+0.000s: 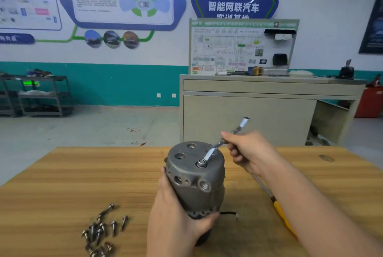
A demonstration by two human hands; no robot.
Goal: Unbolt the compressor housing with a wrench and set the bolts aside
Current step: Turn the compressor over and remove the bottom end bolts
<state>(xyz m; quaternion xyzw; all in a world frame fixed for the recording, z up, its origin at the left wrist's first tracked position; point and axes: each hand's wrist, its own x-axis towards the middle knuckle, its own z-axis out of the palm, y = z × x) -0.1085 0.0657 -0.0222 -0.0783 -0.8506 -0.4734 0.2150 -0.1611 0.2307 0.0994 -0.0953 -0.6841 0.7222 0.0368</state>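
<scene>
The compressor housing [195, 175], a squat grey cast-metal cylinder with a dull, slightly rough surface, stands upright at the centre of the frame on a wooden bench [62, 184] whose top shows a warm orange-brown grain. Its flat top face carries two round recessed ports toward the upper left, and its near side has a raised boss with several threaded holes of differing width. A thin black wire [229, 213] trails from its base toward the lower right.

The left hand [178, 215] wraps the lower left side of the housing, fingers curled around the base and thumb up along the wall, gripping it. The right hand [248, 153], right of centre, has its fingers closed around the shank of a bright chrome wrench [213, 151]. The wrench is a cranked socket type: its lower socket end sits on a bolt head at the near right of the housing's top face, and its other socket end points up past the hand toward the upper right.

In the lower left of the frame a loose heap of bolts [101, 231] lies directly on the bench, well apart from the housing; they are steel-grey, with flanged hex heads and short to long shanks, some overlapping. A screwdriver [277, 209] with a yellow handle and slim metal shaft lies on the bench at lower right, partly hidden beneath the right forearm.
</scene>
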